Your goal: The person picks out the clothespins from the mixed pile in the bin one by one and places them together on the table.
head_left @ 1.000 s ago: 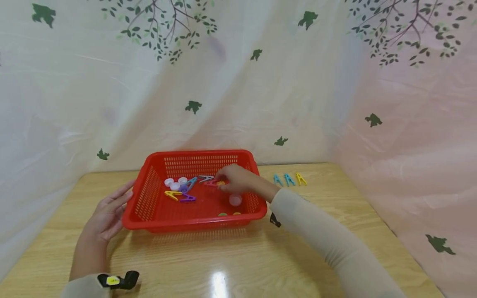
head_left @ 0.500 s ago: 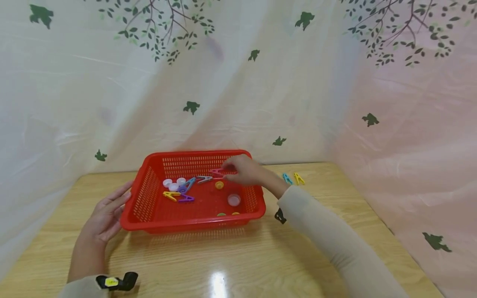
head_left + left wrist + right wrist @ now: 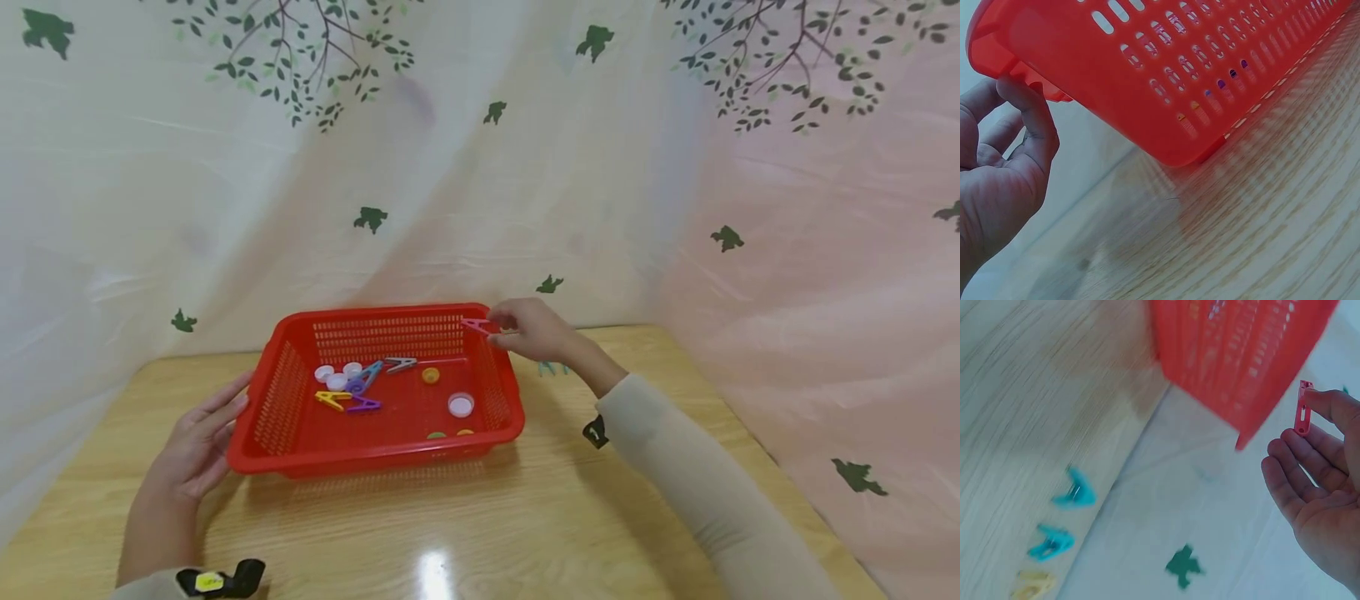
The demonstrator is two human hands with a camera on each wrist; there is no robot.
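Red basket (image 3: 375, 457): front rim partly hides a green disc (image 3: 436, 435) and a yellow disc (image 3: 465, 432). Two blue clips (image 3: 1084, 494), partly behind the right hand (image 3: 536, 332), appear blurred from the right wrist. Right sleeve (image 3: 690, 467): cut by head view's lower edge.

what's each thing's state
red basket, upright on table, held by left hand
pink clip, pinched by right hand
purple clip, in basket
blue clip, in basket
grey clip, in basket
white caps, in basket
orange cap, in basket
yellow clips, in basket and on table
teal clips, on table
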